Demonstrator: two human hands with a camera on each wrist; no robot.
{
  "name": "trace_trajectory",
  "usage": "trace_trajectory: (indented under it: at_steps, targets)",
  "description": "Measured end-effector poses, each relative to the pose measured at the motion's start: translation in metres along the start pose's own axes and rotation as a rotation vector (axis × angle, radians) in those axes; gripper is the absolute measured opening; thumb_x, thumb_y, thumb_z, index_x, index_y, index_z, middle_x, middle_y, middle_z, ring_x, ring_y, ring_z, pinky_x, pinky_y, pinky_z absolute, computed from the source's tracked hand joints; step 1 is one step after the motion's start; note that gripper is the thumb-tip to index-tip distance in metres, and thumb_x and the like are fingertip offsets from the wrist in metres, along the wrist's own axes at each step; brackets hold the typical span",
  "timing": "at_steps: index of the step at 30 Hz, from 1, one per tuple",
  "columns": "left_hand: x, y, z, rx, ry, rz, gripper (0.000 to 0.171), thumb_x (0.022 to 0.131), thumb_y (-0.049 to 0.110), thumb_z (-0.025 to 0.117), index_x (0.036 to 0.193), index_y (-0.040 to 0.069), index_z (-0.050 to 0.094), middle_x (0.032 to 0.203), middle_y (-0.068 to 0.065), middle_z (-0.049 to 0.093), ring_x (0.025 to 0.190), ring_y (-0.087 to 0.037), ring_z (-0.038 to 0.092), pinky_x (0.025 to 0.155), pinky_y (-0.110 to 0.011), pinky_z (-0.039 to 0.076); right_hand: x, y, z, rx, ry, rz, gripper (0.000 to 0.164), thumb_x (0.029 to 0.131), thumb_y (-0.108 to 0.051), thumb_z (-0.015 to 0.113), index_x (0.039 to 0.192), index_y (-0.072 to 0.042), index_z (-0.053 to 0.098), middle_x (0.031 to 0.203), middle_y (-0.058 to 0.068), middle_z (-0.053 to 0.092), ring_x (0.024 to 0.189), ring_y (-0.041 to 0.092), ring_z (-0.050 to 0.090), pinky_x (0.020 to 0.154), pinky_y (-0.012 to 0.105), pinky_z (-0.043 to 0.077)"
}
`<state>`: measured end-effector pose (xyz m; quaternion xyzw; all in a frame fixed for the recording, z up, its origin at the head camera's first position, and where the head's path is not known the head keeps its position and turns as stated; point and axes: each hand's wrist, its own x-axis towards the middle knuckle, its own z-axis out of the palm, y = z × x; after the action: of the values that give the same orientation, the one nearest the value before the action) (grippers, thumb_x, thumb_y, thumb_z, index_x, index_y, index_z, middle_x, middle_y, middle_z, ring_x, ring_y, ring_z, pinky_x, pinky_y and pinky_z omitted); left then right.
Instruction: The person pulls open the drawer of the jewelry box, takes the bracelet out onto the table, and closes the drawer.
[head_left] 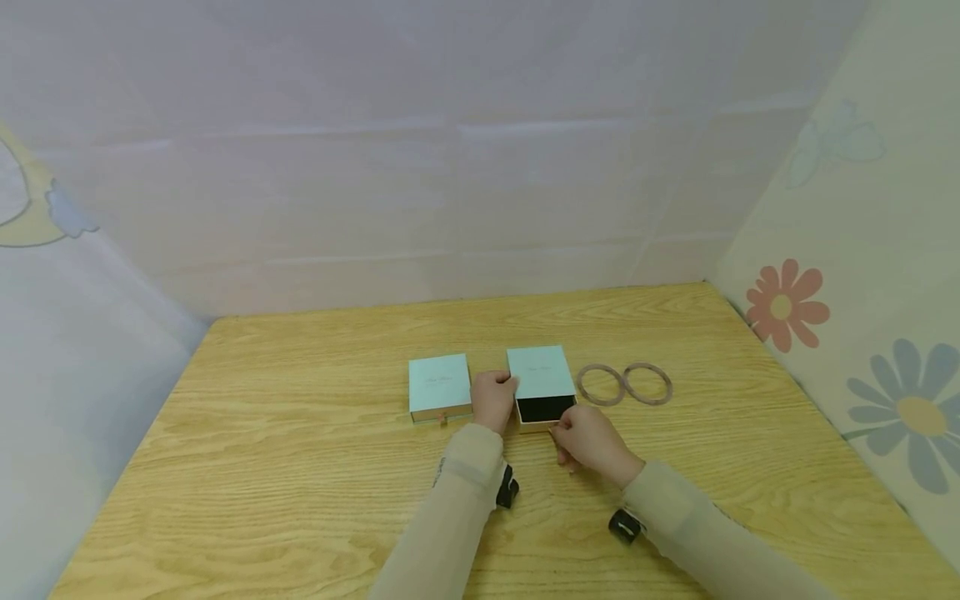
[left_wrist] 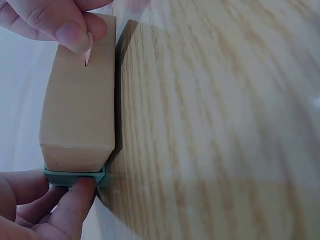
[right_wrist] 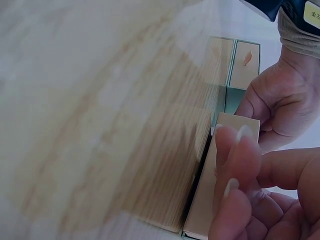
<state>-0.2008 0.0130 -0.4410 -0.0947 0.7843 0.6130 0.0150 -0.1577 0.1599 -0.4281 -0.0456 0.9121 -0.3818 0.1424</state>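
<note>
A pale teal drawer-style gift box (head_left: 540, 372) lies on the table, its beige drawer (left_wrist: 80, 107) pulled partly out toward me and showing a black inside. At the box's left side, my left hand (head_left: 493, 400) grips the teal sleeve between thumb and fingers. My right hand (head_left: 594, 442) is at the drawer's front, pinching the small ribbon pull tab (left_wrist: 89, 50) with thumb and forefinger. Left of my left hand sits a second teal box (head_left: 440, 383), closed, with its own ribbon tab (right_wrist: 248, 58) on the front.
Two brownish-pink bangles, a left one (head_left: 600, 367) and a right one (head_left: 649, 402), lie side by side to the right of the opened box. The wood-grain table (head_left: 285, 433) meets a pale cloth wall (head_left: 450, 208) at the back.
</note>
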Motion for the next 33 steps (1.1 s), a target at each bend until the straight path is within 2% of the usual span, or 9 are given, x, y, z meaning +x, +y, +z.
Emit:
trace_trajectory:
  at_steps: [9, 14, 22, 33]
  targets:
    - [-0.001, 0.001, 0.000, -0.007, -0.002, -0.017, 0.029, 0.097, 0.003, 0.057, 0.121, -0.010, 0.063, 0.125, -0.026, 0.059, 0.118, -0.040, 0.055, 0.094, -0.046, 0.049, 0.004, 0.003, -0.001, 0.000, -0.009, -0.037, 0.034, 0.096, -0.003, 0.056, 0.062, -0.002, 0.059, 0.051, 0.004, 0.057, 0.040, 0.015, 0.053, 0.043, 0.025, 0.044]
    - [0.000, 0.001, 0.000, -0.006, -0.003, -0.013, 0.029, 0.097, 0.004, 0.057, 0.122, -0.011, 0.062, 0.125, -0.027, 0.059, 0.118, -0.040, 0.055, 0.094, -0.046, 0.049, 0.005, 0.003, -0.001, 0.004, -0.009, -0.055, 0.034, 0.096, -0.002, 0.056, 0.062, -0.002, 0.060, 0.050, 0.004, 0.057, 0.039, 0.015, 0.053, 0.044, 0.026, 0.046]
    - [-0.001, 0.001, 0.000, -0.008, -0.003, -0.013, 0.029, 0.097, 0.003, 0.057, 0.122, -0.011, 0.062, 0.127, -0.027, 0.058, 0.119, -0.041, 0.054, 0.095, -0.046, 0.049, 0.009, 0.004, -0.001, 0.049, -0.023, -0.022, 0.033, 0.096, -0.002, 0.055, 0.064, 0.000, 0.061, 0.051, 0.005, 0.058, 0.039, 0.014, 0.053, 0.044, 0.028, 0.049]
    - [0.000, 0.001, -0.001, 0.004, -0.003, 0.007, 0.029, 0.096, 0.002, 0.057, 0.122, -0.012, 0.062, 0.126, -0.028, 0.058, 0.120, -0.040, 0.053, 0.096, -0.046, 0.048, 0.011, 0.006, -0.003, 0.087, -0.026, -0.081, 0.034, 0.095, 0.001, 0.056, 0.061, 0.002, 0.060, 0.048, 0.005, 0.057, 0.038, 0.017, 0.055, 0.044, 0.030, 0.052]
